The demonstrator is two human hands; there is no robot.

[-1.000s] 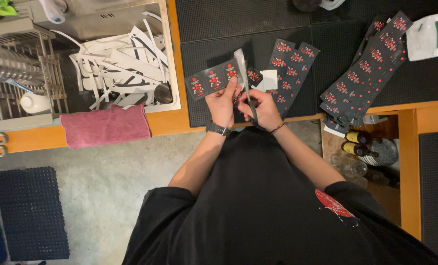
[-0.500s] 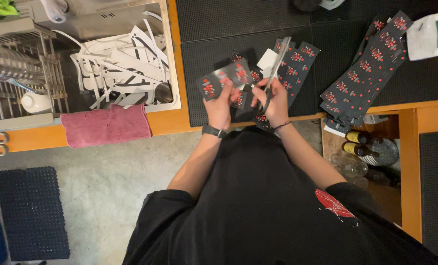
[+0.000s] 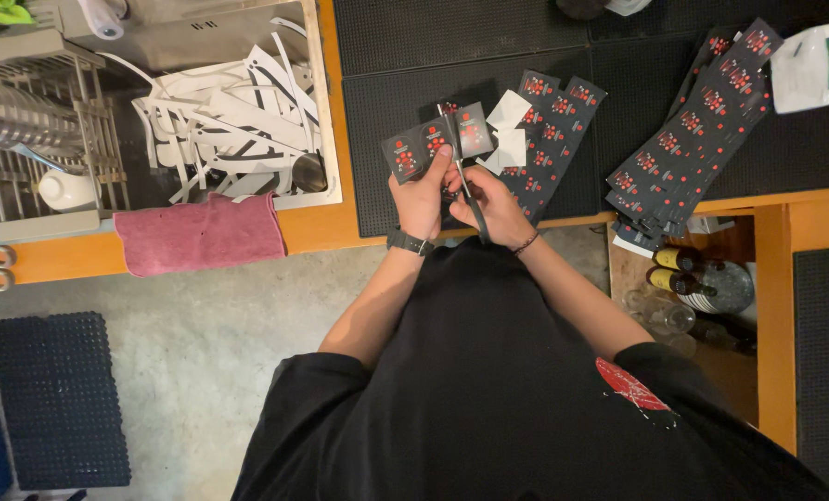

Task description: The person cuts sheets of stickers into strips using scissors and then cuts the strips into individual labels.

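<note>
My left hand (image 3: 421, 190) pinches a dark printed strip (image 3: 437, 141) by its near edge, thumb on top; the strip's long axis runs left to right, rising slightly toward the right, held just above the black rubber mat (image 3: 405, 56). My right hand (image 3: 498, 206) is closed around the scissors (image 3: 459, 167), whose blades point away from me and cross the strip near its middle; I think the blades are nearly closed, but they are too thin here to be sure. Just right of the strip lie small white scraps (image 3: 510, 130) and a row of cut dark cards (image 3: 553, 130) angled up to the right. Farther right, well apart, a longer fan of cards (image 3: 693, 139) reaches the orange counter edge (image 3: 739, 199). Bare mat shows beyond the strip. To the left, the sink (image 3: 326, 111) holds white paper offcuts (image 3: 219, 121); a pink cloth (image 3: 199, 234) hangs over the counter edge. The scissor handles are hidden inside my right hand.
</note>
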